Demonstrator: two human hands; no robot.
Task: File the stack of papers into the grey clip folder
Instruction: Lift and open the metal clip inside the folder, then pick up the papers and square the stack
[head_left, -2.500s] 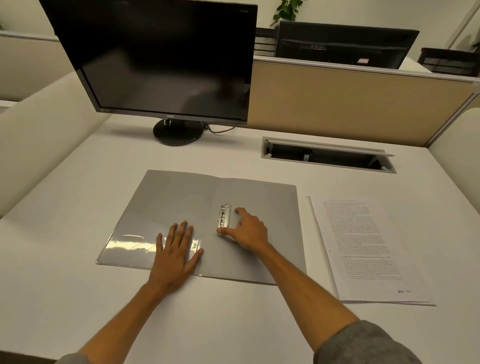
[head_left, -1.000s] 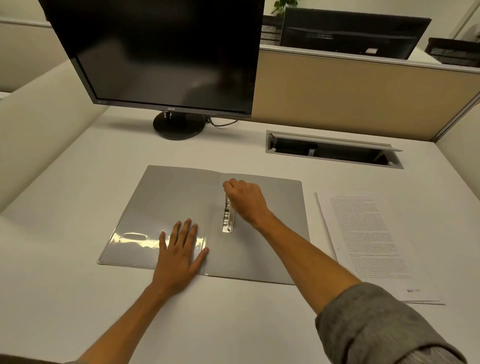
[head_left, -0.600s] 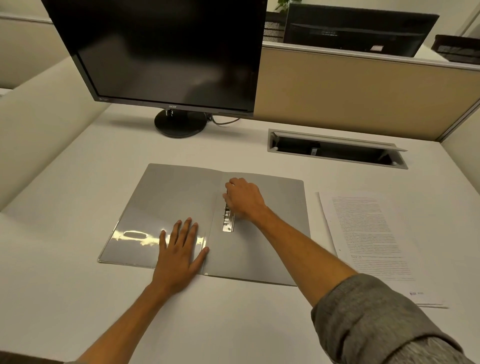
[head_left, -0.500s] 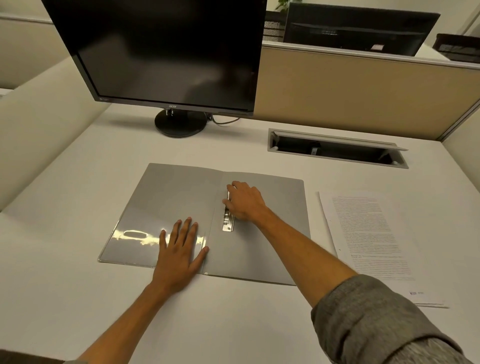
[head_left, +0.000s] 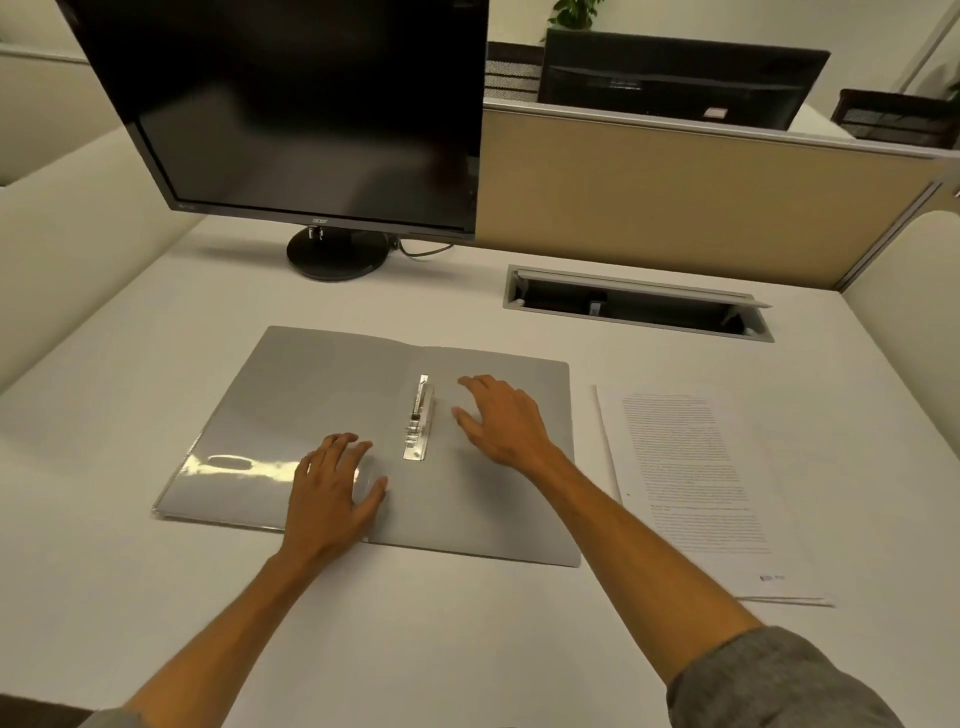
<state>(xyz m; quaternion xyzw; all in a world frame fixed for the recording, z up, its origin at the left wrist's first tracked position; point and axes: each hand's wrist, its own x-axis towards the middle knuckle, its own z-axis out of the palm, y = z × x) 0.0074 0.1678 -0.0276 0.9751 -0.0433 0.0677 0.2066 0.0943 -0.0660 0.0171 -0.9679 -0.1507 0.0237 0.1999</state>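
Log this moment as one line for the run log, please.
folder: open flat on desk | clip: uncovered | left hand: on left flap | right hand: open, beside clip | papers: unfiled, right of folder

A dark monitor (head_left: 311, 104) stands behind an open cable tray (head_left: 636, 304) on the desk (head_left: 130, 364).

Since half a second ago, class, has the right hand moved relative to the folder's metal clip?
Yes. The right hand has come off the metal clip and moved rightward, now open over the grey folder's right panel.

Glossy grey plastic folder (head_left: 322, 395), shiny metal clip (head_left: 420, 420), matt paper stack (head_left: 696, 483).
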